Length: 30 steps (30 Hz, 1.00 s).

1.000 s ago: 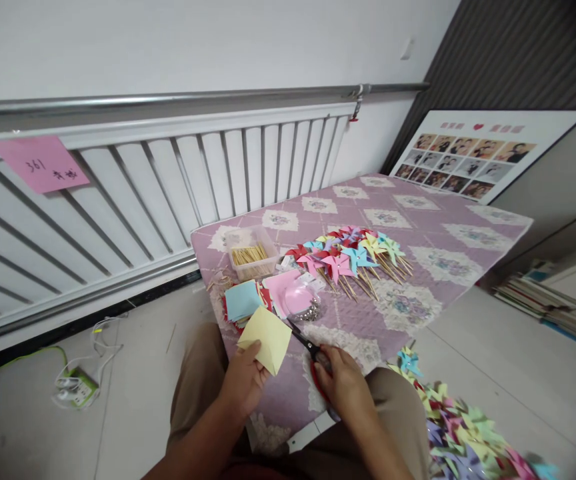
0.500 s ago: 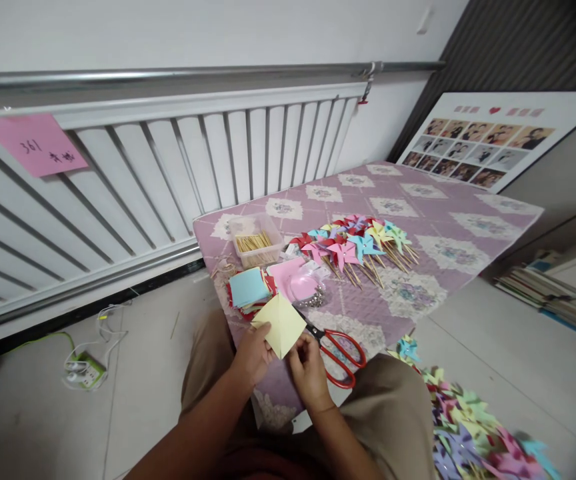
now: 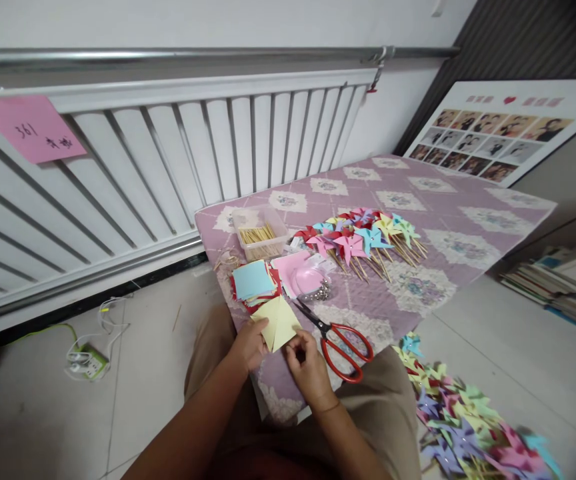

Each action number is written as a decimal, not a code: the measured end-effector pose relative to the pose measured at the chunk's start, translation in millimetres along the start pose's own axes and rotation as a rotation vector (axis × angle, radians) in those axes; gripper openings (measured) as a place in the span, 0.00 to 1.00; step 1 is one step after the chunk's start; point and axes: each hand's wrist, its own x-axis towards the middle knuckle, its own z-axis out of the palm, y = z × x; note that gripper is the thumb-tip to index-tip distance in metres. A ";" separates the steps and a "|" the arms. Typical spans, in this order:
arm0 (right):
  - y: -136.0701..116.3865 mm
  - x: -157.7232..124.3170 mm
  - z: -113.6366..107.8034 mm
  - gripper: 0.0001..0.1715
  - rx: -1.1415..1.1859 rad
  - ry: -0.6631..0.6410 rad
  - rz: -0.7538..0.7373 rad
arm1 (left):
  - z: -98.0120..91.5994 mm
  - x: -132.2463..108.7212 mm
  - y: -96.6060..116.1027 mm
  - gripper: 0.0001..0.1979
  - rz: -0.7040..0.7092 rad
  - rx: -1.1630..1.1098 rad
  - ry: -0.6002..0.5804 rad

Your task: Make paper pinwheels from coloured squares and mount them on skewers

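Observation:
Both hands pinch a pale yellow paper square (image 3: 278, 322) over the near edge of a low table with a purple quilted cover (image 3: 418, 200). My left hand (image 3: 249, 345) grips its left corner, and my right hand (image 3: 308, 369) holds its lower right edge. Red-handled scissors (image 3: 341, 340) lie on the cover just right of my right hand, blades apart. Behind the paper sits a stack of coloured paper squares (image 3: 254, 283), light blue on top.
A clear box of wooden sticks (image 3: 259, 239), a pink sheet with small metal pins (image 3: 305, 280) and a row of finished paper pinwheels (image 3: 363, 240) lie on the cover. More pinwheels (image 3: 468, 427) pile on the floor at right. A radiator (image 3: 168, 167), power strip (image 3: 85, 360), photo board (image 3: 493, 133).
My right hand has let go of the scissors, which now lie on the cover, and has moved left onto the yellow paper. The view has shifted slightly.

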 end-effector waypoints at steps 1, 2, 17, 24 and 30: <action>0.1 -0.1 -0.2 0.20 -0.013 -0.006 -0.017 | -0.5 -1.0 0.5 0.19 0.003 0.001 -0.018; 0.1 -0.2 -0.6 0.20 -0.020 -0.012 -0.031 | -0.8 -1.9 0.6 0.20 0.011 0.006 -0.032; 1.2 -3.3 -7.3 0.13 -0.056 -0.016 -0.082 | -2.9 0.9 -13.3 0.25 0.085 0.162 -0.041; -0.1 -2.2 -10.6 0.07 -0.027 -0.001 -0.068 | -3.0 -3.9 -15.6 0.26 0.107 0.161 -0.034; -1.9 -1.0 -10.4 0.07 0.000 0.000 -0.084 | -4.7 -3.9 -14.9 0.28 0.076 0.156 -0.131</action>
